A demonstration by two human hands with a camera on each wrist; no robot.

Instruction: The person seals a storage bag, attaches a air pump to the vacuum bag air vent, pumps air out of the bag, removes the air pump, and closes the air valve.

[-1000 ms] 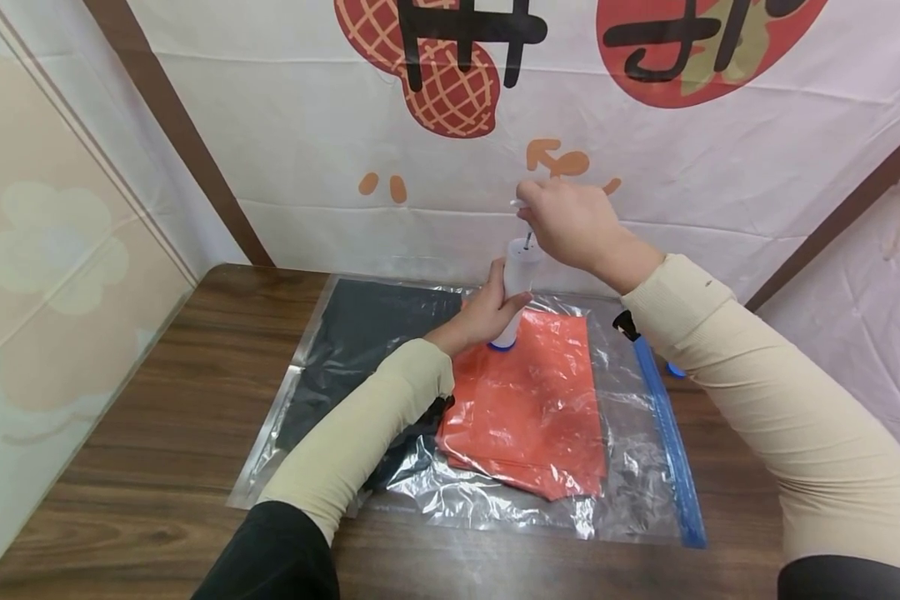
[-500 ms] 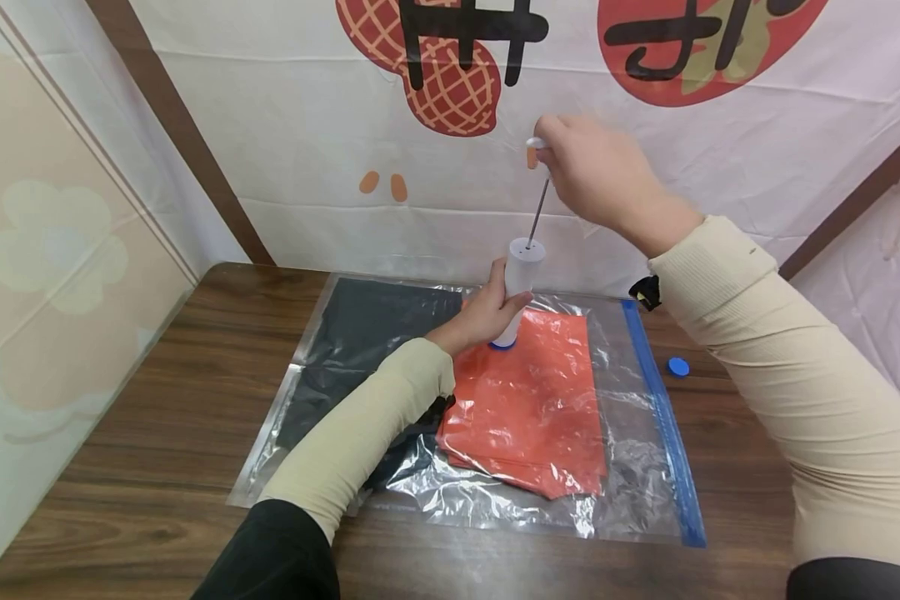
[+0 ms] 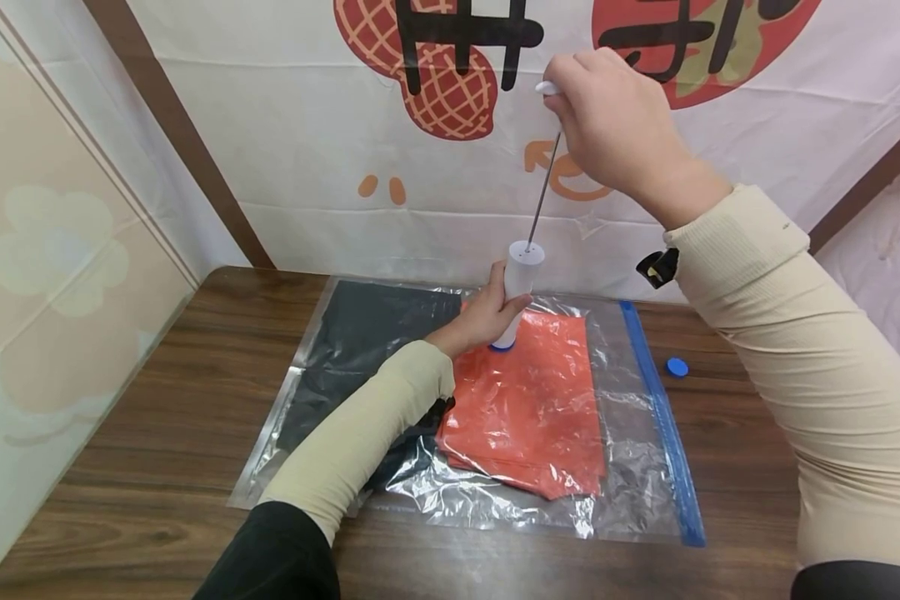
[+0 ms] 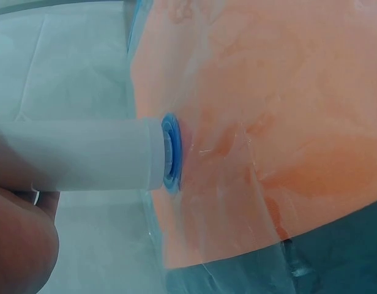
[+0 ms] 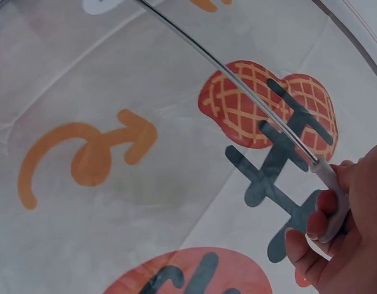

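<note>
My left hand (image 3: 483, 315) grips the white barrel of a hand pump (image 3: 522, 273), which leans slightly over a clear vacuum storage bag (image 3: 633, 492). In the left wrist view the barrel's end meets a round blue valve (image 4: 172, 153) on the bag. My right hand (image 3: 618, 125) holds the pump's white handle (image 5: 334, 208) high above the barrel. Between handle and barrel a long metal rod (image 3: 544, 187) is drawn out. Inside the bag lie flat, folded red-orange pieces (image 3: 540, 408) and a black piece (image 3: 378, 325); their kind cannot be told.
A small blue cap (image 3: 677, 367) lies on the wooden table (image 3: 142, 442), right of the bag's blue zip edge (image 3: 667, 442). A white printed cloth (image 3: 307, 142) hangs right behind the table. Another pale cloth (image 3: 60, 250) hangs at the left.
My right hand has risen and moved right, pulling the handle up, so much more of the rod shows. The left hand and barrel stay in place. The blue cap has come into fuller view.
</note>
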